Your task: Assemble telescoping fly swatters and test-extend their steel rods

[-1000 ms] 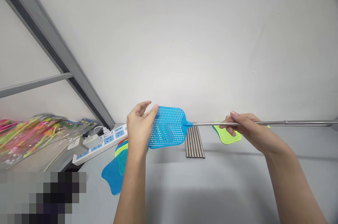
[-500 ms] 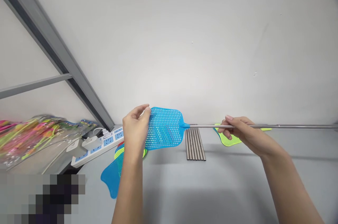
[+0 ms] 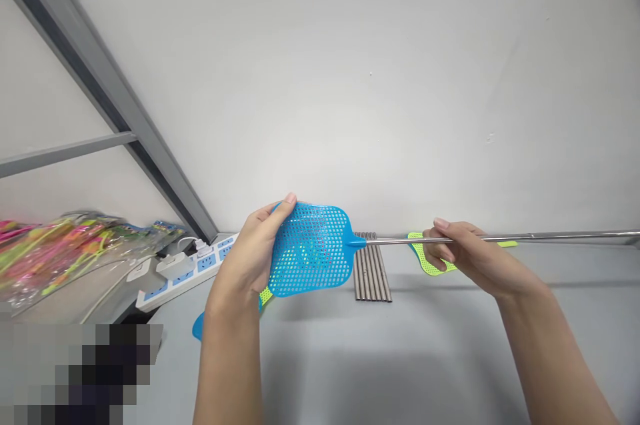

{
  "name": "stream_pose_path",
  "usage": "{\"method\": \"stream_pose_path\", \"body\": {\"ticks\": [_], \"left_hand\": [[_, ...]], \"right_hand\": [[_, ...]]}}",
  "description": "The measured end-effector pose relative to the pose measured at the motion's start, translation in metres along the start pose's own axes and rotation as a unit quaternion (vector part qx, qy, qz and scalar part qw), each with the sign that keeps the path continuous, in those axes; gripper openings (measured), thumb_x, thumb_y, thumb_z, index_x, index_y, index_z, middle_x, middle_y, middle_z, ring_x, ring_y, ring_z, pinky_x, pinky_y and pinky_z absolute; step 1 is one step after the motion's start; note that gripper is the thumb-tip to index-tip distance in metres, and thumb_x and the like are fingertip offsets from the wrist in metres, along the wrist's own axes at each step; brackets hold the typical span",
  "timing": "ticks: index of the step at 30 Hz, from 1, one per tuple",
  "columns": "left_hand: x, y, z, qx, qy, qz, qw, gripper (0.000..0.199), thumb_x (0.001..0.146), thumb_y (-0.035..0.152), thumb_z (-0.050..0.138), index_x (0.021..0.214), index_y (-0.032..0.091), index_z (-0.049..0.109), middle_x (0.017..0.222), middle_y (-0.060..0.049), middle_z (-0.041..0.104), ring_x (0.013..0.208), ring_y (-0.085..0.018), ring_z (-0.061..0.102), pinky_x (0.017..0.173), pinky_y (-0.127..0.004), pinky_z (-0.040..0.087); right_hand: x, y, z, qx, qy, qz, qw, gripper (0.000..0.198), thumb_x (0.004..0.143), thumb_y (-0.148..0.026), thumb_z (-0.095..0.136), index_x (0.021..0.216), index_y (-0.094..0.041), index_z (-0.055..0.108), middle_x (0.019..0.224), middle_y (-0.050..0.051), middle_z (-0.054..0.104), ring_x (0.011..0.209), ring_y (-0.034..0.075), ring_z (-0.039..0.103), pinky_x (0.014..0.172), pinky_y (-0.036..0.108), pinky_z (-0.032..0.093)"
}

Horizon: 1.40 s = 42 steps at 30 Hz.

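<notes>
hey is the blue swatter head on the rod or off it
On: the swatter head, by its blue neck, meets the rod with no gap showing. How firmly it's seated, I can't tell.

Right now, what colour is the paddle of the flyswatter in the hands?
The flyswatter paddle is blue, perforated in a grid; see the head view.

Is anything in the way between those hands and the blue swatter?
Nothing visible: the left hand holds the blue mesh head by its edge, and the right hand holds the metal rod.
</notes>
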<state>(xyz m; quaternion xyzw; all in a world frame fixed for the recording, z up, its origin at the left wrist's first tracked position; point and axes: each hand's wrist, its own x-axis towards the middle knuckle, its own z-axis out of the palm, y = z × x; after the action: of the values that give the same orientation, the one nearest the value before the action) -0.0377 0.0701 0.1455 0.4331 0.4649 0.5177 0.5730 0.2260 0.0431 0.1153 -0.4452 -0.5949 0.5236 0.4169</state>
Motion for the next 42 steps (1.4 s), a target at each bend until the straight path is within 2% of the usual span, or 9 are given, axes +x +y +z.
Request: {"method": "stream_pose_path", "body": {"ticks": [4,8,20,26,31,35,42], "left_hand": [[-0.005,0.003,0.0,-0.019,-0.004,-0.022,1.0,0.034,0.064,0.043,0.058,0.081,0.014,0.063,0.06,-0.007,0.063,0.059,-0.023,0.061,0.051,-0.035,0.049],[-0.008,0.002,0.004,-0.018,0.004,-0.006,1.0,0.031,0.064,0.042,0.059,0.079,0.015,0.062,0.058,-0.005,0.062,0.058,-0.022,0.061,0.05,-0.034,0.049],[-0.009,0.001,0.007,-0.013,0.003,0.043,0.999,0.027,0.069,0.041,0.055,0.074,0.015,0.062,0.057,-0.003,0.06,0.056,-0.019,0.059,0.051,-0.029,0.047],[-0.012,0.002,0.009,0.013,-0.014,0.026,0.999,0.024,0.068,0.039,0.056,0.071,0.015,0.059,0.058,-0.001,0.06,0.051,-0.016,0.056,0.047,-0.026,0.044],[-0.012,0.0,0.013,0.025,-0.032,0.039,0.998,0.023,0.068,0.038,0.057,0.07,0.015,0.057,0.057,0.0,0.058,0.048,-0.013,0.054,0.045,-0.023,0.042],[-0.012,0.0,0.016,0.026,-0.029,0.051,0.998,0.024,0.067,0.039,0.057,0.064,0.015,0.054,0.056,0.0,0.057,0.047,-0.012,0.053,0.044,-0.022,0.041],[-0.012,0.001,0.016,0.022,-0.032,0.046,0.998,0.024,0.068,0.039,0.057,0.071,0.016,0.057,0.054,0.0,0.056,0.046,-0.014,0.053,0.042,-0.023,0.041]], "right_hand": [[-0.002,-0.001,0.002,0.024,-0.05,0.007,0.998,0.05,0.084,-0.041,0.029,0.041,-0.019,0.043,0.051,0.001,0.038,0.054,0.015,0.04,0.06,0.031,0.034],[-0.004,-0.002,0.001,0.049,-0.077,0.012,0.996,0.053,0.085,-0.039,0.024,0.042,-0.019,0.048,0.05,0.002,0.043,0.054,0.015,0.042,0.059,0.031,0.033],[-0.008,-0.001,-0.001,0.081,-0.097,0.011,0.992,0.056,0.086,-0.036,0.022,0.043,-0.017,0.052,0.051,0.003,0.047,0.052,0.014,0.042,0.057,0.029,0.033],[-0.003,0.002,0.001,0.096,-0.115,-0.004,0.989,0.056,0.087,-0.035,0.021,0.044,-0.015,0.052,0.05,0.004,0.048,0.051,0.014,0.044,0.056,0.029,0.034],[0.001,0.003,0.01,0.107,-0.146,0.001,0.983,0.055,0.087,-0.035,0.021,0.045,-0.015,0.051,0.052,0.004,0.05,0.05,0.013,0.045,0.057,0.029,0.036],[0.003,0.004,0.012,0.122,-0.145,-0.005,0.982,0.055,0.087,-0.034,0.021,0.045,-0.014,0.051,0.051,0.004,0.05,0.049,0.012,0.045,0.055,0.029,0.035],[0.002,0.002,0.013,0.13,-0.141,-0.01,0.981,0.055,0.087,-0.032,0.021,0.045,-0.014,0.052,0.051,0.004,0.049,0.049,0.012,0.045,0.055,0.028,0.035]]}}
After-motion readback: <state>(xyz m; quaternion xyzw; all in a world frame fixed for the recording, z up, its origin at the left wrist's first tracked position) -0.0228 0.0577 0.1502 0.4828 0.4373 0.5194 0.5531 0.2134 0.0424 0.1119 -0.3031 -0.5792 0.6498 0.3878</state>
